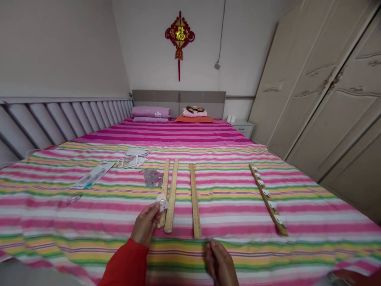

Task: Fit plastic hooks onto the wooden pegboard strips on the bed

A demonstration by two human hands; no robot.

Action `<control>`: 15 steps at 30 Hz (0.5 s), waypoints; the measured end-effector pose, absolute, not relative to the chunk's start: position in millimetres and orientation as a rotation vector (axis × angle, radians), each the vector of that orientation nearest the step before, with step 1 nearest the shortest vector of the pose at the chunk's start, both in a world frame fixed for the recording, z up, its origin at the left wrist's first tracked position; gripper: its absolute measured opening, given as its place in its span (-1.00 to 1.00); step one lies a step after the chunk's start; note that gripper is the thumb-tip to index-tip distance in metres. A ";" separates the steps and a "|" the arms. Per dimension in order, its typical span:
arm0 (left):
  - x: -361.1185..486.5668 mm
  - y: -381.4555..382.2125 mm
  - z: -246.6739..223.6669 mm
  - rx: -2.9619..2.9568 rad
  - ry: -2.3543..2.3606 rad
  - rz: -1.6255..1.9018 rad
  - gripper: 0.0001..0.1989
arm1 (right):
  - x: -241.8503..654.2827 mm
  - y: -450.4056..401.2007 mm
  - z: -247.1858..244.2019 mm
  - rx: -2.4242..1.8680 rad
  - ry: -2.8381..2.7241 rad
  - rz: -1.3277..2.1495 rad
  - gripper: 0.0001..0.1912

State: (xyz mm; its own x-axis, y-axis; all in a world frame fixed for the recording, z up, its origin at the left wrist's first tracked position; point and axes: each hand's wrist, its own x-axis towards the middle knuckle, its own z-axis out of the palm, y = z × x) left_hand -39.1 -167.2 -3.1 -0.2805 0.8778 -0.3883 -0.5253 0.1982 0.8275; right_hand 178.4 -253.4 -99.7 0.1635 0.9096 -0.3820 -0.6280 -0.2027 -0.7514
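My left hand [146,223] pinches a small clear-and-white hook [162,202] above the lower part of two perforated wooden strips [172,194] lying side by side. A third wooden strip [195,200] lies just to their right. My right hand [219,260] is below that strip's near end, fingers curled; whether it holds anything is hidden. A pile of greyish clear pieces [152,177] rests left of the strips. Far to the right, a darker wooden strip [263,190] carries several white hooks along its length.
On the striped bedspread [119,210] at left lie a long clear package [93,174], thin rings [74,198] and crumpled white packaging [133,157]. Folded bedding [151,112] is at the headboard. A metal rail [65,115] runs along the left; wardrobes [321,87] stand at right.
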 end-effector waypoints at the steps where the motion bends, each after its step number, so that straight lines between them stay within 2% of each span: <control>1: -32.4 -171.0 -3.1 0.417 1.204 1.403 -0.85 | 179.5 -254.4 -94.6 -1.050 -0.434 1.420 -0.53; 8: 10.7 -188.4 -16.4 0.617 1.210 1.201 -0.57 | 185.8 -246.2 -59.2 -1.118 -0.778 1.300 -0.51; 15: 37.0 -196.2 -34.1 0.792 1.200 1.069 -0.58 | 178.6 -238.6 -58.4 -1.127 -0.864 1.338 -0.48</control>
